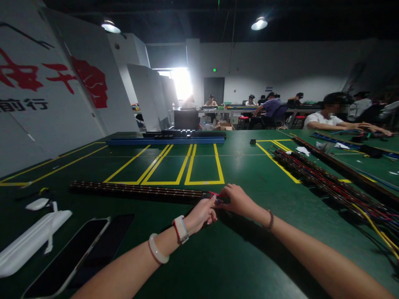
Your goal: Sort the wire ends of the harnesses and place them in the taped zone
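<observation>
A bundle of long, dark slotted strips (137, 191) lies crosswise on the green table, its right end reaching my fingers. Short thin wires (213, 193), one of them red, come out of that end. My left hand (201, 215), with a woven watch band and a pale bangle on its wrist, is closed at the wires, index finger and thumb forward. Meeting it from the right, my right hand (237, 200) pinches the same wires, fingertips close to the left ones. The exact grip point is partly hidden by the fingers.
On the left lie a phone (70, 253), a white padded piece (34, 241) and a small white case (37, 204). Blue and black rails (165, 141) line the far edge. Wired strips (327, 182) stretch along the right, where a co-worker (330, 118) sits. Yellow tape marks the tabletop.
</observation>
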The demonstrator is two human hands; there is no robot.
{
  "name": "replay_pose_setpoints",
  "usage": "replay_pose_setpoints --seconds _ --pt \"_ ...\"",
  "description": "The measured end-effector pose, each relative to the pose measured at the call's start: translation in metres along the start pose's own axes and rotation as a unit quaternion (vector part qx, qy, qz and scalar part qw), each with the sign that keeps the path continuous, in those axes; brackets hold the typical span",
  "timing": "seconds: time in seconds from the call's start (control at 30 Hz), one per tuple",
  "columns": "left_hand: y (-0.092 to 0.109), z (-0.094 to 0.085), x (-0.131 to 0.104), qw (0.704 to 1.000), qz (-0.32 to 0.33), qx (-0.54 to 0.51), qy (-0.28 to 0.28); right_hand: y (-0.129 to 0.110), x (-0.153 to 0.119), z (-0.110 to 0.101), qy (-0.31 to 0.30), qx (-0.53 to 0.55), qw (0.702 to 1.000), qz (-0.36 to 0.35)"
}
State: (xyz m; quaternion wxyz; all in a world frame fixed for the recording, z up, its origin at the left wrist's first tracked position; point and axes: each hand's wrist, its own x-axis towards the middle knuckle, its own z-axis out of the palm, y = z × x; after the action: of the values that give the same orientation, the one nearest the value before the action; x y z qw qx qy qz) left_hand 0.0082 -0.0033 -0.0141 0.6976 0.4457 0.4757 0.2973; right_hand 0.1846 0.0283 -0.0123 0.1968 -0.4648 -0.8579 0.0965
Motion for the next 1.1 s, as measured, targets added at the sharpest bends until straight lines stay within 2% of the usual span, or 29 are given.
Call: replay_pose_setpoints --seconds 0.1,0.2,0.43,0.57,0.67,0.83,0.97,1.1 --pt "0.001 0.002 -0.001 1.000 -0.001 -0.012 0.001 -0.004 0.001 0.005 0.026 -0.026 0.999 -0.016" --pt "0.000 0.006 0.001 0.999 0.000 -0.049 -0.012 -0.010 -0.002 0.009 0.055 -0.104 0.991 -0.057" --pt "-0.009 0.010 0.011 0.991 0.010 -0.131 0.001 -0.018 -0.015 0.015 0.092 -0.262 0.937 -0.210" --pt "-0.009 0.009 0.013 0.979 0.023 -0.203 0.000 -0.027 -0.017 0.015 0.094 -0.306 0.916 -0.240" --pt "-0.009 0.007 0.015 0.976 0.029 -0.217 0.001 -0.034 -0.018 0.010 0.071 -0.315 0.919 -0.227" --pt "-0.011 0.008 0.015 0.983 0.037 -0.179 0.021 -0.042 -0.016 -0.008 0.033 -0.278 0.945 -0.172" --pt "-0.011 0.007 0.012 0.994 0.019 -0.106 0.031 -0.044 -0.015 -0.015 0.007 -0.261 0.961 -0.089" --pt "-0.008 0.007 0.008 0.998 0.007 -0.053 0.016 -0.041 -0.015 -0.015 -0.050 -0.249 0.966 -0.053"
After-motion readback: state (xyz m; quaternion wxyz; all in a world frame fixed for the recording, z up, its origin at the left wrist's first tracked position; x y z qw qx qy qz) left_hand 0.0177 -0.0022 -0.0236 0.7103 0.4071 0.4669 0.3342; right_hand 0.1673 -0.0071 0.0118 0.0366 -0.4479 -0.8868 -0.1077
